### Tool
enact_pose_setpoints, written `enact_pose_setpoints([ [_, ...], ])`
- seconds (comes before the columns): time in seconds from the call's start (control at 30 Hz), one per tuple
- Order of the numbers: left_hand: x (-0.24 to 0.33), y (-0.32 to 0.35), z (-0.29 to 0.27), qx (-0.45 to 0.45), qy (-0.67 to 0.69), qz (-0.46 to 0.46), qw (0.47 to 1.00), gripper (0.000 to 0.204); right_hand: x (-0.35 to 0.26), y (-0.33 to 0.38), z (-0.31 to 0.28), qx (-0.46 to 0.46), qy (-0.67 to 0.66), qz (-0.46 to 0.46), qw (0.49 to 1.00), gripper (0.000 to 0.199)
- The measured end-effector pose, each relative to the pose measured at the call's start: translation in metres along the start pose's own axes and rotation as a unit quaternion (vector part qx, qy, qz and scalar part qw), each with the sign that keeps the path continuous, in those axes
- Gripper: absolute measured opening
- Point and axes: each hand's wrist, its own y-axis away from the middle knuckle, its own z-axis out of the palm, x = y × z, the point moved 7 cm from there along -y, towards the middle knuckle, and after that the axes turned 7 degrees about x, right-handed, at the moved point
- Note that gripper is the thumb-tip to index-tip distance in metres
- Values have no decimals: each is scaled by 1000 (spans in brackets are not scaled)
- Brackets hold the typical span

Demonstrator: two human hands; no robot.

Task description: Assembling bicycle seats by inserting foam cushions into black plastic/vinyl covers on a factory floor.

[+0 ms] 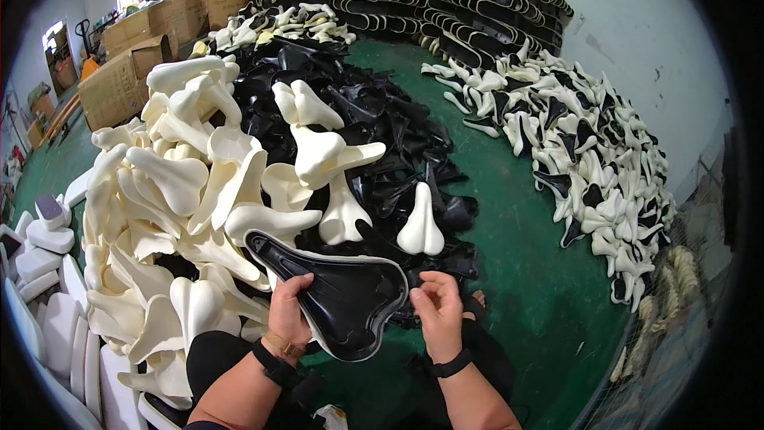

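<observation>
Black plastic faces up from a bicycle saddle [350,302] at the lower middle of the head view, its narrow nose toward the upper left and a pale rim around it. The left hand [288,314] has its grip closed on the saddle's left edge, thumb on the dark face, other fingers hidden behind. Near the opposite edge is the right hand [441,314], fingers bent; whether its grip pinches anything or touches the rim, I cannot tell. Cream saddle pads [169,179] heap up at the left, hiding part of the black shells [358,107] in the middle; one pale pad [422,227] lies on these, above the right hand. White-and-black saddle pieces [569,139] spread over the green floor [509,223] at the right. At the lower left, white blocks [60,322] are cut off by the dark fisheye border. Dark stacks [469,12] run out of the top edge, their make-up hard to read.
</observation>
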Motion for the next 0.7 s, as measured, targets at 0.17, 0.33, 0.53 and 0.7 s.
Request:
enact_pose_setpoints([
  [0.17, 2, -2, -6, -5, 14, 14, 1000, 25, 39, 43, 51, -227, -110, 224, 941, 60],
  [0.33, 14, 14, 7, -10, -20, 97, 995, 26, 40, 55, 62, -243, -138, 260, 924, 42],
  [0.53, 75, 30, 14, -14, 58, 173, 983, 39, 42, 52, 57, -253, -145, 231, 928, 38],
  [0.7, 96, 24, 2, -67, -50, 243, 966, 23, 45, 57, 42, -214, -147, 263, 929, 41],
])
